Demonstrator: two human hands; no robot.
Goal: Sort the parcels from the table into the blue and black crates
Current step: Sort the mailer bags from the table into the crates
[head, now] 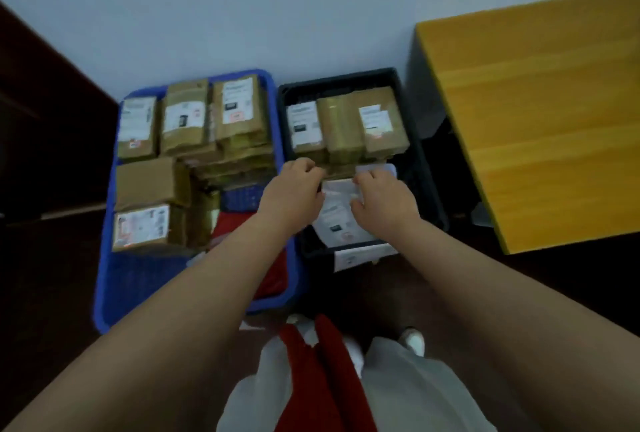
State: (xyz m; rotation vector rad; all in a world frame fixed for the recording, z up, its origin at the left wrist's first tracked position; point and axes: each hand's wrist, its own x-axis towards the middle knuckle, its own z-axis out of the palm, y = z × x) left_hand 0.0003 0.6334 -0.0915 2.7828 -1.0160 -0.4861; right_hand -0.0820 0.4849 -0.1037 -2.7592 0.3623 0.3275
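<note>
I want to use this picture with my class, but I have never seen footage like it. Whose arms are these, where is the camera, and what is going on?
No machine here: a person wears a wide-angle camera on the head, looking down at their own arms. On the floor stand a blue crate and a black crate, both holding brown parcels with white labels. The left hand and right hand both reach into the black crate and grip a white-labelled parcel, seemingly setting it in place. The yellow table is at the right; the part in view shows no parcels.

The black crate [424, 168] is blocked at its far end by stacked parcels [346, 126]; its near right side lies open.
</note>
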